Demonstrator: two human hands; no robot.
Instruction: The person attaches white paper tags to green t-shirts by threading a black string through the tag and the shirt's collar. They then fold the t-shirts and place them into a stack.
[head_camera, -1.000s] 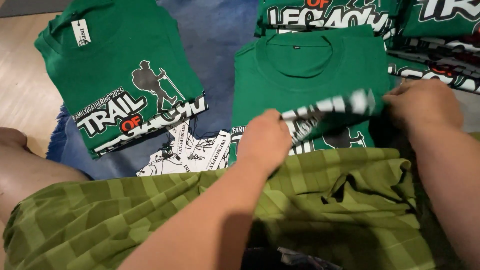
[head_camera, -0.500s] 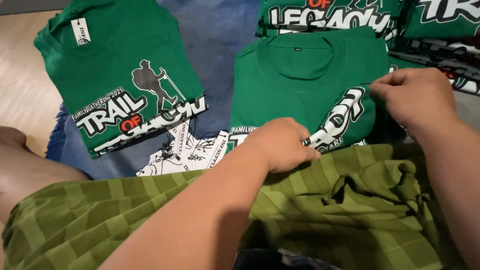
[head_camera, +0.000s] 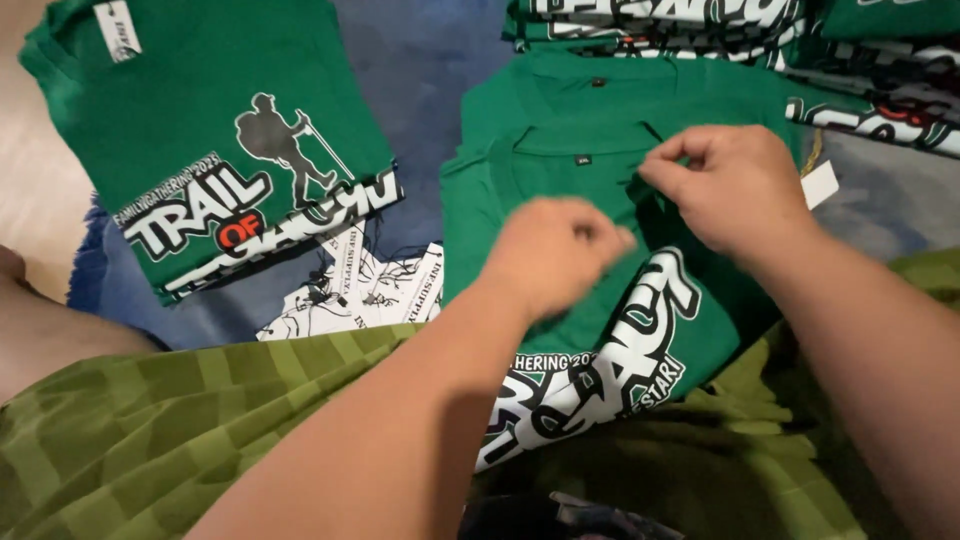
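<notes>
A green T-shirt (head_camera: 590, 140) with a white print lies in front of me, collar away from me and its printed part draped toward my lap. My right hand (head_camera: 735, 190) pinches the fabric at the collar's right side. My left hand (head_camera: 555, 255) is blurred, with its fingers curled on the middle of the same shirt. Another green T-shirt shows underneath it at the far side.
A folded green T-shirt (head_camera: 220, 150) with a hiker print lies at the left on a blue rug (head_camera: 430, 70). Several white paper tags (head_camera: 365, 295) lie between the shirts. More folded shirts (head_camera: 700, 25) are stacked along the top right. Olive checked cloth (head_camera: 150, 430) covers my lap.
The shirt's printed part has come down toward my lap. Both hands have moved up the shirt, the right one to the collar.
</notes>
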